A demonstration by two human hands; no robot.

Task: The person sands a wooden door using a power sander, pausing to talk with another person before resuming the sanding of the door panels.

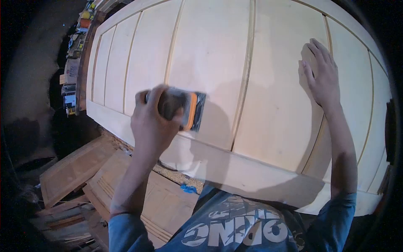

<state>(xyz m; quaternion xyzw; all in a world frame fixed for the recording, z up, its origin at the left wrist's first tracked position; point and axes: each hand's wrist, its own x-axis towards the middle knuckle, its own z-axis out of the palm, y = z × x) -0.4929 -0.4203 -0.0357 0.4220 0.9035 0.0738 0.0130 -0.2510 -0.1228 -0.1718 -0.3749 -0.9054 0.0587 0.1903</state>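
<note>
My left hand (150, 119) is wrapped round the body of a black and orange power sander (192, 111). The sander's flat base sits against a pale wooden panel door (212, 54), near its lower rail; the hand and the tool are slightly blurred. Over to the right, my right hand (324, 80) is spread on the same door, fingers stretched out and holding nothing. Narrow grooves or mouldings run between the door's long panels. Part of the sander's body is hidden behind my left fingers.
Several brown wooden panels (77, 168) lean or lie on the floor at lower left. Cluttered small items (73, 69) line a ledge beyond the door's left end. A bright blue scrap (188, 188) lies below the door's near edge, close to my body.
</note>
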